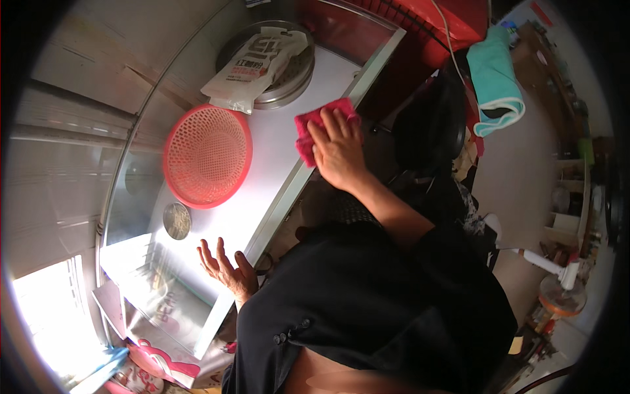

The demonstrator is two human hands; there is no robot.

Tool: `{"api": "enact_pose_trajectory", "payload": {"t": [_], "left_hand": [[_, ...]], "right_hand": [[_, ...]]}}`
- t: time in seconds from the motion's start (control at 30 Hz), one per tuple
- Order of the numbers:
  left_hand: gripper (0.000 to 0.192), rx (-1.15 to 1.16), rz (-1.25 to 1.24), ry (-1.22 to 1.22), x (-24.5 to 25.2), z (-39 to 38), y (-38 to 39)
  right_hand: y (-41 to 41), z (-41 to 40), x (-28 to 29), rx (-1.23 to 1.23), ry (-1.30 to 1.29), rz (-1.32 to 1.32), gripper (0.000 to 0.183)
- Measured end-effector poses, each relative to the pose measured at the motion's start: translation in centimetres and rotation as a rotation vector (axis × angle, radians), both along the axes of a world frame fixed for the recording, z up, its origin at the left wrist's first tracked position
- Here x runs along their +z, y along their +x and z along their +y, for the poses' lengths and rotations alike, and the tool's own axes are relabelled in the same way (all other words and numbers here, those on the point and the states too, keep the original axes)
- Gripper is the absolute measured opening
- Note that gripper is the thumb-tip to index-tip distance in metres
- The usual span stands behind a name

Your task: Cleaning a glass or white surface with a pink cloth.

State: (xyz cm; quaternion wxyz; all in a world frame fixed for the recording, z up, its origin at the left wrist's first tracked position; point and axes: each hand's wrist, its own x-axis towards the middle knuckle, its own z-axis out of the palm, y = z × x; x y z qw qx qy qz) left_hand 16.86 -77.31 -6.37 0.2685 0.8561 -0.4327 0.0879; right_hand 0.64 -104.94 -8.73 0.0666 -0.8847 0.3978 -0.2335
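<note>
My right hand (339, 152) lies flat with its fingers spread on a pink-red cloth (306, 129) at the front edge of a white shelf (278, 143). Near the bright lower end of the shelf, my left hand (229, 268) is raised, palm up and fingers apart, holding nothing. A pink plastic colander (207, 156) sits on the shelf to the left of the cloth. Below it lies a small round lidded or glass container (177, 221). Stacked round metal trays (290, 91) stand at the far end, with a printed plastic bag (246, 71) on them.
Glass panels (142, 123) border the shelf, whose pale front rail (283, 197) runs diagonally. A black chair back (430, 118) is at upper right. Beyond it hangs a folded turquoise towel (494, 79). A white-handled fan (556, 271) stands at far right. Printed bags (167, 362) lie at lower left.
</note>
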Motion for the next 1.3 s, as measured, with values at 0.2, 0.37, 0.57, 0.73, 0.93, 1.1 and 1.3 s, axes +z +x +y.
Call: {"api": "enact_pose_trajectory", "payload": {"t": [0.2, 0.37, 0.57, 0.73, 0.93, 1.1, 1.3], "left_hand": [[0.049, -0.011, -0.019, 0.174, -2.1, 3.7, 1.1], [0.051, 0.037, -0.062, 0.24, -2.9, 3.7, 1.1], [0.051, 0.059, -0.128, 0.239, -3.0, 3.8, 1.2], [0.052, 0.096, -0.164, 0.231, -2.6, 3.6, 0.8], [0.053, 0.054, -0.127, 0.209, -2.6, 2.8, 1.0], [0.048, -0.016, -0.076, 0.066, -1.9, 3.3, 0.8], [0.044, -0.129, 0.152, -0.19, -1.2, 4.4, 1.9]], "right_hand": [[1.3, -0.1, 0.0, 0.053, -0.028, 0.07, 0.045], [1.4, -10.3, -1.0, -0.11, -0.142, 0.178, 0.044], [-2.3, -27.2, -2.7, -0.417, -0.131, 0.279, 0.045], [-2.0, -32.1, 0.3, -0.554, -0.12, 0.313, 0.047], [-3.8, -31.3, -1.7, -0.508, 0.084, 0.235, 0.047], [-2.8, -23.0, -2.3, -0.258, -0.155, 0.215, 0.046], [-0.7, -5.6, -2.3, 0.003, -0.14, 0.116, 0.042]]}}
